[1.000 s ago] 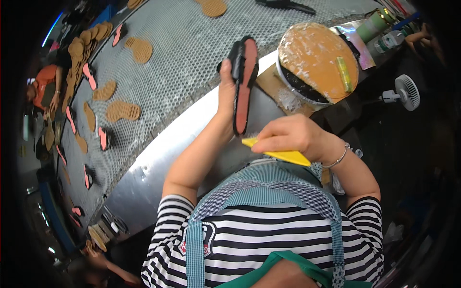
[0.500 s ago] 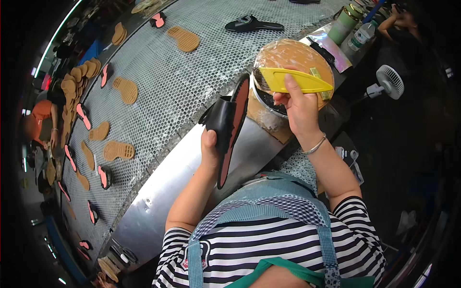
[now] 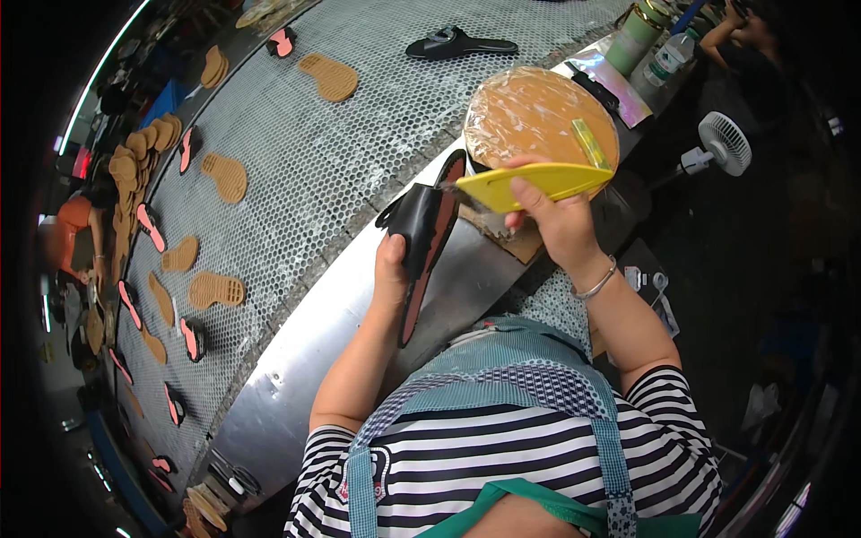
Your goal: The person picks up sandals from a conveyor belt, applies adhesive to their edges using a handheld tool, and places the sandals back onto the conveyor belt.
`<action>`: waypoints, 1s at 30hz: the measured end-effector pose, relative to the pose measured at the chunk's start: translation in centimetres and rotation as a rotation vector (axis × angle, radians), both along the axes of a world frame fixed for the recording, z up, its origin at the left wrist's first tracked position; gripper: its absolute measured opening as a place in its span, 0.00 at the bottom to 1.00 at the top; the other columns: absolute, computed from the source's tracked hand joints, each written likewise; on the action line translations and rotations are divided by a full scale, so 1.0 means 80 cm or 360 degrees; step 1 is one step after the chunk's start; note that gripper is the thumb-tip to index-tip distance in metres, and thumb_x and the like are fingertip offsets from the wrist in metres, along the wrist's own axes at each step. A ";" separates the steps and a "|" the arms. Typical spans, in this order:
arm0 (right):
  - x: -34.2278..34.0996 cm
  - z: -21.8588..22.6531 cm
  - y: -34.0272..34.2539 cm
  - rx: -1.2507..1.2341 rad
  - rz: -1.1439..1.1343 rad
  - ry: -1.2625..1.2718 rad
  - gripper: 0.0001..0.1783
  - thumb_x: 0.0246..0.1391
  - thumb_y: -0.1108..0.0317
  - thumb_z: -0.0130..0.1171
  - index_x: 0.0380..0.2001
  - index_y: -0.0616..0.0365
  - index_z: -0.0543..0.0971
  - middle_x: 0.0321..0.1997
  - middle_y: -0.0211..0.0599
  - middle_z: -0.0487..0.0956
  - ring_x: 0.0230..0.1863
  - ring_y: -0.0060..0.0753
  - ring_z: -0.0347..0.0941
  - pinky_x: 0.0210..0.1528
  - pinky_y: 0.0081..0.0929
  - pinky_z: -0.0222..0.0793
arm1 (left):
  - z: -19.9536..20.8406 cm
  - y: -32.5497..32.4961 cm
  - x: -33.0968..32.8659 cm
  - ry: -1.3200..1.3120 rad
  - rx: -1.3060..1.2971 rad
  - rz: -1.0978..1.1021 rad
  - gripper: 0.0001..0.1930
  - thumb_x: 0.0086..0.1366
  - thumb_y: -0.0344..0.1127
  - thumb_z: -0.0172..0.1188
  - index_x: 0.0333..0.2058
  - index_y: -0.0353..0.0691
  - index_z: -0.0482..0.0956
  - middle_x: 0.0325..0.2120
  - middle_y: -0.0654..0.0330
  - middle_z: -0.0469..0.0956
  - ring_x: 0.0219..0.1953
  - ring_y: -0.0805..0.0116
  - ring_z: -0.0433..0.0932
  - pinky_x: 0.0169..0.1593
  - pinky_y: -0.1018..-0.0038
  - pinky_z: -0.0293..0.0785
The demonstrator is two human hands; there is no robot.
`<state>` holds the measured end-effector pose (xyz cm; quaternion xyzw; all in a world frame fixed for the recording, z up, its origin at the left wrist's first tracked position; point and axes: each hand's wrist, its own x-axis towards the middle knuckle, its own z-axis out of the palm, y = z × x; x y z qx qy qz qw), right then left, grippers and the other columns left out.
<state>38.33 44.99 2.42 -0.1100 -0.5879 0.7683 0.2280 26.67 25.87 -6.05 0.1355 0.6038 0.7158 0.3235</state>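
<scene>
Above the metal edge (image 3: 305,359) beside gray mesh (image 3: 287,161), the left hand (image 3: 390,276) clasps a black sandal (image 3: 414,224) tilted, apparently so its pink underside faces the yellow-handled brush (image 3: 489,188) pinched in the right hand (image 3: 565,226).

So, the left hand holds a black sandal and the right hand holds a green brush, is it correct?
Not quite: in the head view, the brush is yellow, not green. The right hand does hold it, and the left hand a black sandal.

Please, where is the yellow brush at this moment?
In the head view, the brush is right of centre, in the right hand, with its left tip near the black shoe and the orange disc just beyond.
</scene>
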 end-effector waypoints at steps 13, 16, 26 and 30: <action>0.023 -0.022 0.105 0.1770 0.0012 -0.0160 0.10 0.57 0.69 0.55 0.41 0.57 0.78 0.36 0.25 0.78 0.29 0.14 0.72 0.28 0.14 0.68 | -0.018 -0.110 -0.108 -0.0712 0.0427 -0.0070 0.17 0.67 0.45 0.51 0.48 0.41 0.72 0.44 0.61 0.76 0.43 0.68 0.73 0.54 0.66 0.65; 0.021 -0.036 0.111 0.1824 0.0089 -0.0201 0.10 0.57 0.69 0.55 0.41 0.56 0.78 0.34 0.26 0.78 0.26 0.14 0.72 0.26 0.12 0.67 | -0.009 -0.094 -0.099 -0.0232 0.0356 0.0135 0.18 0.68 0.43 0.48 0.51 0.39 0.70 0.45 0.60 0.76 0.47 0.68 0.73 0.54 0.66 0.65; 0.060 -0.072 0.075 0.0313 -0.0455 -0.0544 0.13 0.59 0.67 0.53 0.45 0.61 0.74 0.29 0.30 0.77 0.20 0.15 0.71 0.20 0.12 0.66 | 0.011 -0.023 -0.060 -0.0643 0.0462 0.0731 0.18 0.64 0.48 0.54 0.38 0.37 0.78 0.32 0.59 0.80 0.33 0.70 0.78 0.40 0.74 0.74; 0.054 -0.082 0.048 0.0131 -0.0511 -0.0448 0.14 0.59 0.66 0.53 0.46 0.61 0.73 0.29 0.30 0.77 0.21 0.15 0.71 0.21 0.12 0.67 | 0.015 0.013 -0.036 -0.0718 0.0422 0.0518 0.20 0.64 0.50 0.53 0.39 0.37 0.77 0.32 0.59 0.80 0.32 0.70 0.78 0.40 0.75 0.74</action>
